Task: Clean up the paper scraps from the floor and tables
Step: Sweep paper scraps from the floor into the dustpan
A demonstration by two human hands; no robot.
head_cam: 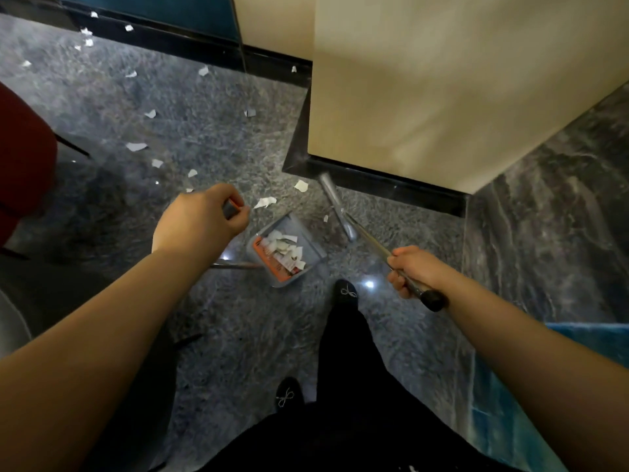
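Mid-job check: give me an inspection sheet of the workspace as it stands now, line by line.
Surface: dark marbled floor, glossy, with light glints.
Job's things: grey dustpan on the floor, holding a heap of paper scraps; loose scraps lie scattered ahead and to the left, up to the black skirting. Broom, blurred, beside the dustpan.
Clutter: nothing seen beyond the scraps.
Grips: left hand grips the dustpan's long handle; right hand grips the broom handle.
Cables: nothing seen.
Surroundings: cream wall corner ahead, red chair at left, person's black shoes below.
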